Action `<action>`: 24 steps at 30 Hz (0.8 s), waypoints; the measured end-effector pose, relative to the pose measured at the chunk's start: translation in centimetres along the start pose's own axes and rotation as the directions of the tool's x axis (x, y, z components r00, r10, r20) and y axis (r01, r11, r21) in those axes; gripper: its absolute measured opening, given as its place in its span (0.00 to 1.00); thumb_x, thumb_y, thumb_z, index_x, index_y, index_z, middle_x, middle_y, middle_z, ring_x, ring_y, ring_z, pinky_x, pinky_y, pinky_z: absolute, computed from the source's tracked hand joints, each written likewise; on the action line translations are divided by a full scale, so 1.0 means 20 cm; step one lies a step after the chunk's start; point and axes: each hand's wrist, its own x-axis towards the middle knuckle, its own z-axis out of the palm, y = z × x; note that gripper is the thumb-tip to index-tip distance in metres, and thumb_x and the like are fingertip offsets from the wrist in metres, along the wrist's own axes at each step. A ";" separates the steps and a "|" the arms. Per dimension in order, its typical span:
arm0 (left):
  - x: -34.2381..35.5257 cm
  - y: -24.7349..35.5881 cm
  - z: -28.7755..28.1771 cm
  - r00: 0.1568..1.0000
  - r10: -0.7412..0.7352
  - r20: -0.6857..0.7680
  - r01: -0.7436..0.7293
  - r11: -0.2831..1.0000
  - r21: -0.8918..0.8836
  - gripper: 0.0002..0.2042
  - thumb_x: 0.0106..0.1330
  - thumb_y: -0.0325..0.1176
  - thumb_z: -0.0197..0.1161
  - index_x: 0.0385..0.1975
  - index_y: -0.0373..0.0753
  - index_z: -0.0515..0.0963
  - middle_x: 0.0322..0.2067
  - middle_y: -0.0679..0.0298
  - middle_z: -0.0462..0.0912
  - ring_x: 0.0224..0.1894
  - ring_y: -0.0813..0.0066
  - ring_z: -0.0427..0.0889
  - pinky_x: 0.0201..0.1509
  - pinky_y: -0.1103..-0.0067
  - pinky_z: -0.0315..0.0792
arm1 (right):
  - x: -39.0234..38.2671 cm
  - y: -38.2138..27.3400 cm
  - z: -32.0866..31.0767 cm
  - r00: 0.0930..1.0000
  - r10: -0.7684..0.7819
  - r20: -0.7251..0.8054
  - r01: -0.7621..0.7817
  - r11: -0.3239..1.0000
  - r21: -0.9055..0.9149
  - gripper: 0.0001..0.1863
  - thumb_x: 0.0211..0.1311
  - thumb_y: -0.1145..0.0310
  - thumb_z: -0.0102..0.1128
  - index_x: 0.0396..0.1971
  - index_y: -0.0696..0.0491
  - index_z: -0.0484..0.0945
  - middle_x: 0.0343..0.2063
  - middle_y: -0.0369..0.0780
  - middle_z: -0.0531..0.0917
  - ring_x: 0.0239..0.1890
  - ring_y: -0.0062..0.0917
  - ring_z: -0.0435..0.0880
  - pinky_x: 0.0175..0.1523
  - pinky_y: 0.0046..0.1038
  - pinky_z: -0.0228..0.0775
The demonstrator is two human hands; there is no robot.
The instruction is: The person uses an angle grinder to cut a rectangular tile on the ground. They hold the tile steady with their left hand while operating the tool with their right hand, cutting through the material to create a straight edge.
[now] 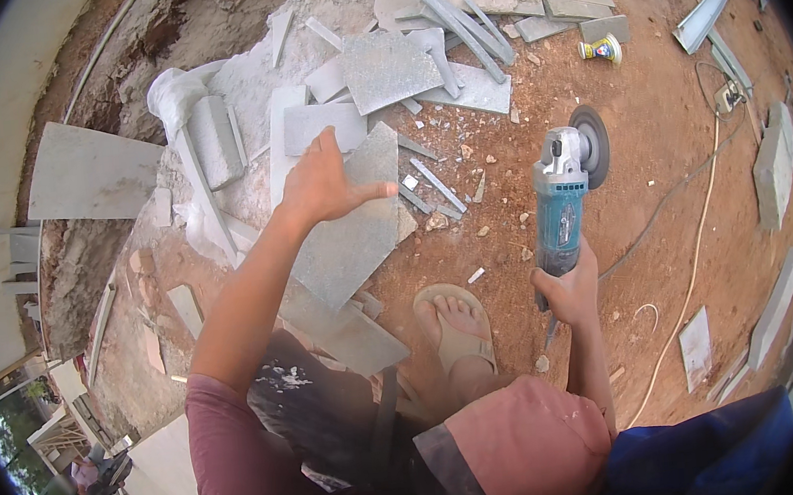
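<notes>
My right hand (567,284) grips the body of a teal angle grinder (560,213) with a dark disc (591,145), held upright over the dirt with its cable trailing from the bottom. My left hand (328,182) reaches over a pile of pale stone slabs, thumb stretched out and fingers apart, holding nothing. Beneath it lies a speckled grey slab (341,262), with a smaller pale piece (318,121) just beyond the fingers; whether the fingertips touch either is hard to tell. My sandalled foot (452,323) is beside the slabs.
Stone offcuts (461,22) pile at the back. A printed cup (599,49), metal channel (703,13), power socket (729,98) and cables (701,237) lie to the right. A large slab (93,172) rests left by rubble. A person (86,478) is far off at lower left.
</notes>
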 end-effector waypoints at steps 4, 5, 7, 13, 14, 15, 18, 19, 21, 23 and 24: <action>-0.47 -0.15 0.22 0.974 -0.194 0.120 0.156 0.950 0.271 0.87 0.29 0.82 0.80 0.82 0.27 0.41 0.80 0.29 0.49 0.84 0.33 0.49 0.79 0.32 0.54 | 0.02 0.06 0.04 0.997 -0.077 0.029 0.079 0.995 -0.065 0.25 0.47 0.69 0.72 0.48 0.60 0.79 0.34 0.37 0.84 0.37 0.21 0.81 0.48 0.29 0.77; -0.54 -0.18 0.26 0.964 -0.222 0.146 0.169 0.936 0.308 0.88 0.27 0.82 0.81 0.83 0.29 0.39 0.81 0.30 0.47 0.85 0.32 0.46 0.78 0.29 0.52 | 0.01 0.05 0.06 0.996 -0.079 0.043 0.082 0.995 -0.064 0.25 0.47 0.69 0.72 0.47 0.60 0.79 0.34 0.37 0.84 0.37 0.21 0.82 0.48 0.30 0.77; -0.61 -0.23 0.32 0.965 -0.224 0.139 0.174 0.937 0.304 0.89 0.25 0.75 0.87 0.84 0.34 0.34 0.81 0.30 0.43 0.84 0.30 0.45 0.78 0.28 0.48 | -0.02 0.05 0.09 0.994 -0.084 0.063 0.088 0.995 -0.057 0.25 0.47 0.68 0.73 0.46 0.60 0.79 0.34 0.37 0.84 0.37 0.22 0.82 0.48 0.31 0.78; -0.62 -0.22 0.41 0.984 -0.127 -0.125 0.137 0.988 0.071 0.79 0.34 0.52 0.90 0.85 0.40 0.39 0.78 0.29 0.51 0.80 0.26 0.54 0.80 0.30 0.45 | -0.05 0.02 0.18 0.979 -0.173 0.106 0.176 0.984 -0.020 0.25 0.46 0.67 0.74 0.46 0.60 0.79 0.34 0.38 0.86 0.36 0.23 0.84 0.48 0.31 0.78; -0.60 -0.21 0.41 0.986 -0.110 -0.128 0.121 0.989 0.085 0.79 0.33 0.53 0.90 0.85 0.39 0.38 0.78 0.29 0.51 0.80 0.26 0.53 0.80 0.31 0.46 | -0.06 0.03 0.18 0.977 -0.172 0.126 0.174 0.985 -0.006 0.25 0.46 0.67 0.74 0.46 0.60 0.80 0.34 0.39 0.86 0.37 0.23 0.84 0.48 0.31 0.78; -0.57 -0.19 0.41 0.987 -0.092 -0.131 0.106 0.989 0.100 0.80 0.32 0.54 0.91 0.85 0.38 0.38 0.78 0.29 0.52 0.80 0.26 0.52 0.80 0.32 0.46 | -0.06 0.04 0.19 0.975 -0.170 0.144 0.170 0.985 0.008 0.25 0.46 0.67 0.74 0.46 0.60 0.80 0.34 0.39 0.86 0.37 0.23 0.84 0.48 0.31 0.79; -0.49 -0.12 0.41 0.985 -0.041 -0.167 0.058 0.994 0.097 0.80 0.32 0.54 0.91 0.85 0.38 0.39 0.79 0.31 0.53 0.81 0.27 0.52 0.81 0.33 0.46 | -0.08 0.03 0.19 0.961 -0.238 0.141 0.238 0.971 0.012 0.24 0.47 0.68 0.74 0.45 0.58 0.78 0.33 0.35 0.83 0.34 0.20 0.81 0.44 0.29 0.77; -0.46 -0.09 0.41 0.983 -0.024 -0.184 0.041 0.995 0.089 0.80 0.32 0.53 0.91 0.85 0.38 0.39 0.79 0.31 0.54 0.81 0.28 0.52 0.82 0.34 0.46 | -0.08 0.02 0.19 0.958 -0.251 0.139 0.253 0.967 0.004 0.24 0.47 0.68 0.74 0.45 0.58 0.78 0.33 0.35 0.83 0.34 0.20 0.81 0.44 0.29 0.77; -0.40 -0.04 0.43 0.977 -0.002 -0.215 0.021 0.996 0.087 0.80 0.31 0.53 0.92 0.85 0.38 0.40 0.79 0.33 0.54 0.81 0.30 0.53 0.82 0.34 0.44 | -0.07 0.02 0.19 0.953 -0.268 0.144 0.273 0.962 -0.019 0.24 0.46 0.68 0.74 0.45 0.58 0.78 0.32 0.35 0.83 0.34 0.21 0.81 0.44 0.29 0.77; -0.34 0.00 0.43 0.973 0.020 -0.230 -0.004 0.998 0.070 0.79 0.31 0.53 0.91 0.84 0.37 0.41 0.79 0.34 0.54 0.82 0.32 0.52 0.83 0.35 0.42 | -0.04 0.00 0.20 0.954 -0.245 0.171 0.264 0.959 -0.100 0.28 0.45 0.66 0.76 0.48 0.61 0.79 0.35 0.42 0.86 0.38 0.27 0.86 0.49 0.33 0.79; -0.31 0.02 0.42 0.973 0.029 -0.231 -0.017 0.998 0.054 0.79 0.31 0.53 0.91 0.84 0.36 0.42 0.79 0.34 0.54 0.82 0.32 0.51 0.83 0.36 0.42 | -0.03 -0.01 0.20 0.955 -0.232 0.185 0.259 0.956 -0.139 0.30 0.45 0.65 0.77 0.49 0.62 0.80 0.37 0.45 0.88 0.40 0.30 0.88 0.52 0.35 0.80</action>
